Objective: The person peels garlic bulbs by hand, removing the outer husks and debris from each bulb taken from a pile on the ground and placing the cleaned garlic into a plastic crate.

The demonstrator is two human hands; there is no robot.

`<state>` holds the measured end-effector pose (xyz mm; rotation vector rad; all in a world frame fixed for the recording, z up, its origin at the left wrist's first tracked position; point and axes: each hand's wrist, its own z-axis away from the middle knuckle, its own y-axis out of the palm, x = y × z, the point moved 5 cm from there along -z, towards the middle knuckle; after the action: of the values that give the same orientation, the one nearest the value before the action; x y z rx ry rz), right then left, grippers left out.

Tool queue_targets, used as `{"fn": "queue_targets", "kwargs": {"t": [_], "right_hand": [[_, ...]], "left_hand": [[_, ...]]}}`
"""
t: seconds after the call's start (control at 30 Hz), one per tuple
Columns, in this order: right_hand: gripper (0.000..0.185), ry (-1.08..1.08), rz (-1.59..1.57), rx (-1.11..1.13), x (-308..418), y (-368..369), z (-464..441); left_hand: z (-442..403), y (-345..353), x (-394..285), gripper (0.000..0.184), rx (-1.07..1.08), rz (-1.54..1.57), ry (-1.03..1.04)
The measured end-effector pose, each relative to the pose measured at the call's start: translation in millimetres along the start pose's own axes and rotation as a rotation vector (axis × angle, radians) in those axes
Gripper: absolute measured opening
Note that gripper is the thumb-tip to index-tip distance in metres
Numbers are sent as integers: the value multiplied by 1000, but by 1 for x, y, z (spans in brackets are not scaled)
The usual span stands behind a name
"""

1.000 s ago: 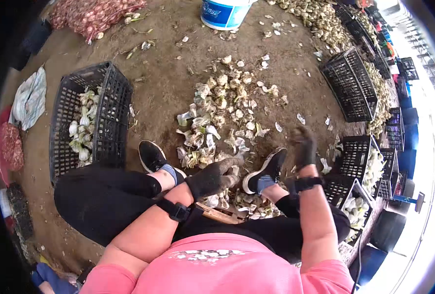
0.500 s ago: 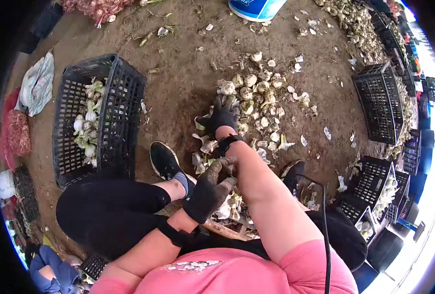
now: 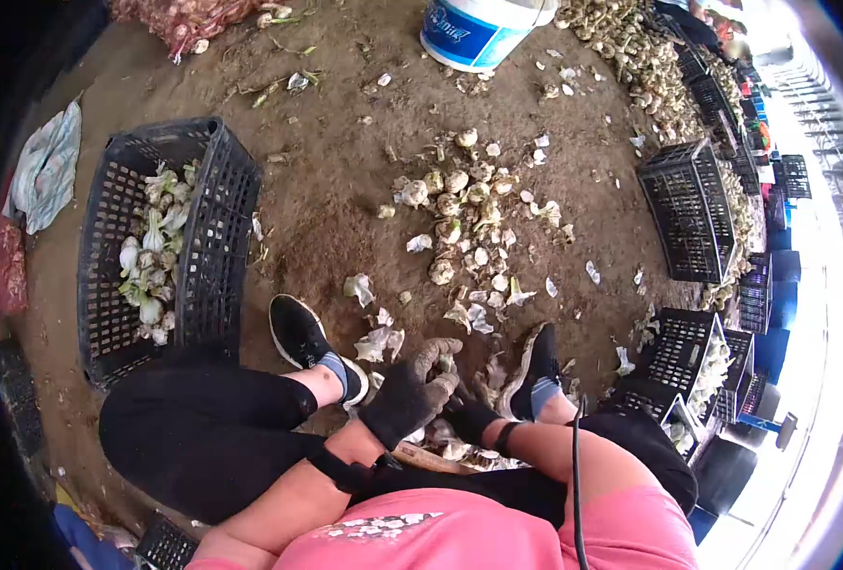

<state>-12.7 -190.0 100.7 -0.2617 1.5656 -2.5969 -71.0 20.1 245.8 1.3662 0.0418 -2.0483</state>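
My left hand [image 3: 407, 394], in a dark, soiled glove, is raised between my knees with its fingers curled round a garlic bulb [image 3: 447, 364], of which only a small pale-green part shows. Close against it on the right is my gloved right hand [image 3: 471, 414]. Its fingers are bent toward the bulb, and whatever they grip is hidden. Beneath both hands, garlic scraps and peelings [image 3: 455, 450] lie by a wooden edge [image 3: 431, 460]. In front of my feet a loose heap of garlic bulbs [image 3: 478, 195] is spread on the dirt floor.
To the left stands a black crate [image 3: 217, 237] with trimmed garlic inside. A white and blue bucket [image 3: 483, 36] is at the top. More black crates [image 3: 688, 209] and a large garlic pile [image 3: 631, 57] line the right side. A dark cable [image 3: 576, 484] hangs over my right arm.
My right hand has come back from the garlic heap to beside my left hand. The left hand stays in front of my body, still curled. The view has shifted slightly.
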Motion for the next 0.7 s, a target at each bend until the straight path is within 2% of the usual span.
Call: {"fn": "queue_targets", "kwargs": {"t": [0.07, 0.13, 0.2, 0.3, 0.33, 0.37, 0.4, 0.43, 0.47, 0.5, 0.53, 0.6, 0.63, 0.67, 0.7], "right_hand": [[46, 291, -675, 306, -2, 12, 42], [46, 278, -716, 334, -14, 10, 42], [45, 240, -830, 398, -30, 13, 33], [44, 153, -1012, 502, -57, 11, 7], [47, 258, -768, 357, -85, -10, -20], [51, 360, -524, 208, -119, -39, -52], [56, 531, -1036, -157, -158, -51, -71], [55, 643, -880, -362, -179, -128, -85], [58, 591, -846, -668, -223, -110, -102], [60, 651, -761, -724, -250, -135, -113], [62, 713, -674, -779, -274, -160, -124], [68, 897, -609, -867, -323, -160, -148], [71, 897, -627, -822, -341, -163, -163], [73, 899, -641, -778, -356, -165, -174], [74, 884, -640, -761, -357, -178, -184]], "left_hand": [[-3, 1, 8, 38, 38, -29, 33], [-4, 4, 12, 39, 57, -43, 62], [-6, 5, 17, 39, 54, -142, -9], [-9, 3, 28, 38, 21, -206, 58], [-9, 0, 28, 37, 5, -251, 108], [-10, -4, 31, 36, 20, -228, 12], [-12, -7, 33, 36, 13, -236, 12], [-14, -10, 36, 36, -8, -206, -11], [-14, -13, 42, 35, -29, -175, -36], [-18, -19, 55, 34, -59, -378, -44], [-18, -25, 86, 34, -59, -326, 24], [-16, -28, 54, 33, -59, -357, -48], [-18, -31, 58, 35, -121, -306, 95], [-20, -34, 76, 37, -36, -184, -82], [-21, -36, 80, 36, -66, -117, -92]]}}
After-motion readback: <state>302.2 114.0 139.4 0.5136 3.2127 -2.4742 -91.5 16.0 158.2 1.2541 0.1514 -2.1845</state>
